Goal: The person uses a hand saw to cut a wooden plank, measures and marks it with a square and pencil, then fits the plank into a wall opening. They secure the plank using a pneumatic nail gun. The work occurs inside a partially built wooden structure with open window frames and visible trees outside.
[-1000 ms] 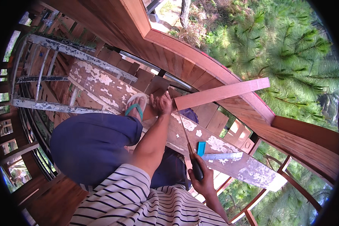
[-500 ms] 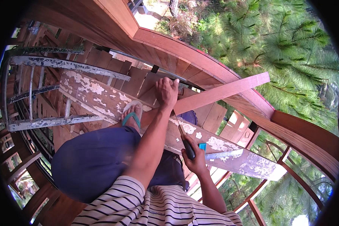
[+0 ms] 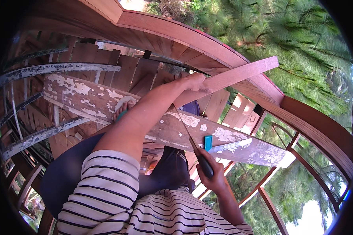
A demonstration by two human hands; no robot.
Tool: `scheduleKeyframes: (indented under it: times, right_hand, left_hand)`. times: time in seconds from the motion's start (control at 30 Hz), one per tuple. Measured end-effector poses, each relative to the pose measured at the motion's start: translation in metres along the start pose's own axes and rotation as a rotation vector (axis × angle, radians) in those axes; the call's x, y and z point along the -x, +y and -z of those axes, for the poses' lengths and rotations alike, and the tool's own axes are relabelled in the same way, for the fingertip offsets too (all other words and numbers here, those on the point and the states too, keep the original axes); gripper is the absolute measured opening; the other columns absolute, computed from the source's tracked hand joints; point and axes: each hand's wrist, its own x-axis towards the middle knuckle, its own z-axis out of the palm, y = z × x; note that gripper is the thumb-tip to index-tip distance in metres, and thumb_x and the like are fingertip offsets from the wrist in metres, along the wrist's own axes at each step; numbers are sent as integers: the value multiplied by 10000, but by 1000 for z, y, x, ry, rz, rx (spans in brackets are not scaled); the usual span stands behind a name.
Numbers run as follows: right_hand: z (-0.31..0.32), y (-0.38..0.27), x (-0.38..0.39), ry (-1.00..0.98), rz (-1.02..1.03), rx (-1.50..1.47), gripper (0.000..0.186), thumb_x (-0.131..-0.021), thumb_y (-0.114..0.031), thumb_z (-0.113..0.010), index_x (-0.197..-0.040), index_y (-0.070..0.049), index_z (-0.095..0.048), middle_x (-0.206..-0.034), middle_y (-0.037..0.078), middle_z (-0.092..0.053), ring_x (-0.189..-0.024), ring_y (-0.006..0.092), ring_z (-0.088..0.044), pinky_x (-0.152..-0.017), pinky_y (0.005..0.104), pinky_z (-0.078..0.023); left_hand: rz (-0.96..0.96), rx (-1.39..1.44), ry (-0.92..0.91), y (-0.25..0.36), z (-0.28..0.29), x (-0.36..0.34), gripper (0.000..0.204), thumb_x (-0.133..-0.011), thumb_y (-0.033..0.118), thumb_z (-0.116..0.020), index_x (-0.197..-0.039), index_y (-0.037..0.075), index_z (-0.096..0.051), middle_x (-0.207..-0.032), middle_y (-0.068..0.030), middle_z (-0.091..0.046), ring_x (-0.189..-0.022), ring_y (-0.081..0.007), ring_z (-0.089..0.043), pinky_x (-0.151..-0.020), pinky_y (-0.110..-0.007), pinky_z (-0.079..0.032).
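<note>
A: What do we have in our hands?

B: Our right hand [image 3: 212, 172] is closed around the black handle [image 3: 205, 165] of a saw [image 3: 193, 143]. Our left hand [image 3: 196, 83] lies on the wooden board [image 3: 241, 77]; we cannot tell whether the fingers wrap around it.

A: Where exactly does the board lie?

B: We see it slant up to the right, from beside our left forearm [image 3: 153, 109] to out past the top of the wooden wall [image 3: 200, 41]. The forearm hides whatever lies right behind it.

A: And how does the saw stand to it?

B: Its thin blade runs up and left from the handle, and its far end meets the board's lower edge, near our left wrist.

A: What else is around us?

B: Below the board is a plank [image 3: 259, 154] with peeling white paint. On it we see a square [image 3: 208, 143] with a teal grip and a metal blade, just beside the saw handle. Farther left, our sandalled foot [image 3: 124, 107] rests on the plank, partly hidden by the forearm. Beyond the wall are green trees [image 3: 294, 43].
</note>
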Motion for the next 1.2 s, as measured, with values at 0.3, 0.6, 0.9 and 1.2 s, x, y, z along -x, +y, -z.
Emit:
scheduleKeyframes:
  times: [0.3, 0.6, 0.9, 1.2]
  right_hand:
    - [21, -34, 66, -26, -61, 131, 539, -830, 18, -678, -1352, -8, -547, -1240, 210, -674, -1158, 328, -670, -940, 362, -533]
    - [-35, 2, -64, -4, -6, 61, 561, -847, 6, -670, -1387, -63, -532, -1244, 189, -667, -975, 276, -718, -819, 317, -533]
    - [-10, 0, 12, 61, 3, 117, 540, -827, 18, -668, -1353, -7, -547, -1227, 226, -670, -1041, 313, -712, -911, 362, -530]
    - [6, -41, 51, 10, -14, 217, 575, -809, 5, -708, -1362, -13, -549, -1143, 219, -708, -979, 278, -741, -825, 331, -564]
  left_hand:
    - [-59, -16, 68, -6, 0, -1, 801, -733, 687, -747, -937, -87, -703, -860, -257, -702, -845, -363, -706, -761, -453, -524]
    - [-46, -67, 81, -6, -7, -3, 797, -726, 665, -773, -948, -97, -696, -899, -287, -702, -886, -373, -710, -784, -445, -535]
    - [-53, -82, 89, -4, -7, -11, 800, -726, 666, -773, -926, -103, -689, -870, -267, -700, -853, -367, -707, -771, -445, -534]
    - [-58, -32, 87, -15, -8, -8, 774, -720, 642, -793, -910, -102, -696, -824, -261, -701, -789, -340, -714, -728, -428, -537]
